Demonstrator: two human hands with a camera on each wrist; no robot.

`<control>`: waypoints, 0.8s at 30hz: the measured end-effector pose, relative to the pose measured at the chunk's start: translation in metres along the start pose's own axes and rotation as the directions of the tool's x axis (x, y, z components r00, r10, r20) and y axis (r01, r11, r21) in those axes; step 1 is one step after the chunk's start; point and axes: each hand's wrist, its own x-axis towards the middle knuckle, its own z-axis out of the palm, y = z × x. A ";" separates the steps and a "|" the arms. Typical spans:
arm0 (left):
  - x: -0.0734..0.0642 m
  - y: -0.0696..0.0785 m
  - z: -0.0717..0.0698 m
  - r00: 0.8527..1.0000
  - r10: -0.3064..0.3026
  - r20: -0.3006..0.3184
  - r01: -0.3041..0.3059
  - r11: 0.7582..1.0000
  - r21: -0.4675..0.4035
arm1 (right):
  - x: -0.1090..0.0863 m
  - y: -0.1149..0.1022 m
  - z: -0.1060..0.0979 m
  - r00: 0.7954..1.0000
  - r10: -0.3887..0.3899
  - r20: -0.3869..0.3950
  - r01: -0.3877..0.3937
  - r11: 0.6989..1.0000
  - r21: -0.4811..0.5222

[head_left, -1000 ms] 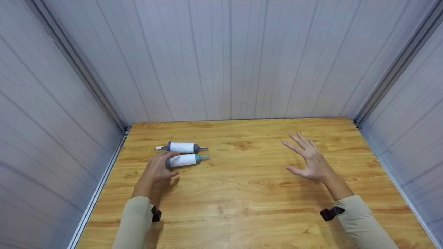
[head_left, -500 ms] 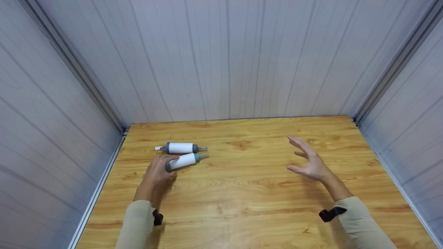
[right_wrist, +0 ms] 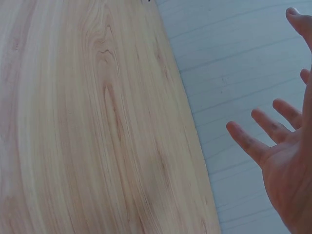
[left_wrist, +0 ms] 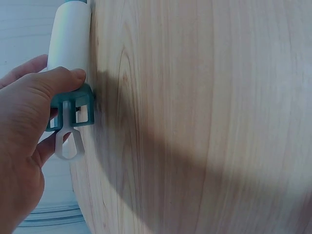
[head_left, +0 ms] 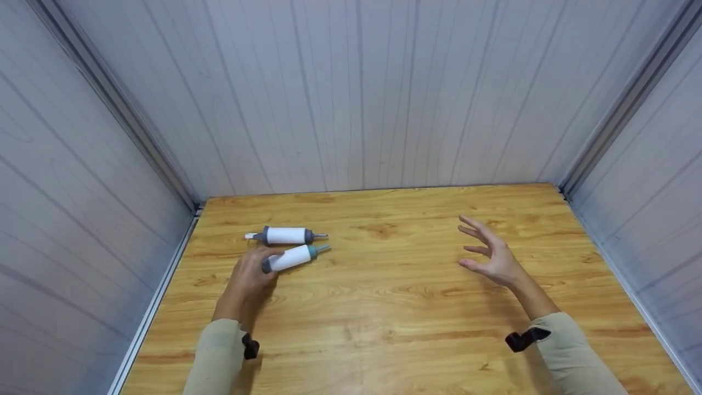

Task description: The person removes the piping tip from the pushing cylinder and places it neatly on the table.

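Head view: the left hand (head_left: 252, 271) is gripping a teal-ended white plastic cylinder (head_left: 292, 258), now slanting farther from its grey-ended white twin (head_left: 286, 236) near the left edge of the wooden worktop (head_left: 384, 307), apparently being singled out; left wrist: thumb and fingers (left_wrist: 29, 68) are pinching its teal end; right wrist: the right hand (right_wrist: 287, 156) is hovering bare, fingers standing apart.

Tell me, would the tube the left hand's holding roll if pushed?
Maybe a little: the tube looks round, but its boxy teal end could stop it. It's probably stiff, looking straight while the left hand grips one end.
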 end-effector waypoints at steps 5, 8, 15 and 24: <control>-0.003 -0.001 0.000 0.999 0.007 -0.035 -0.008 1.000 -0.028 | 0.003 0.001 -0.001 1.000 -0.009 -0.007 0.010 1.000 0.027; -0.005 0.000 -0.001 0.998 0.029 -0.055 -0.031 0.999 -0.039 | 0.005 0.002 -0.001 1.000 -0.015 -0.007 0.016 0.999 0.038; -0.006 0.005 -0.010 0.998 0.028 -0.053 -0.031 0.998 -0.059 | 0.006 0.008 0.004 1.000 -0.014 -0.008 0.015 0.998 0.064; -0.008 0.019 -0.018 0.997 0.074 -0.030 -0.075 0.997 -0.037 | 0.006 0.018 0.008 0.999 0.037 -0.011 -0.036 0.996 0.088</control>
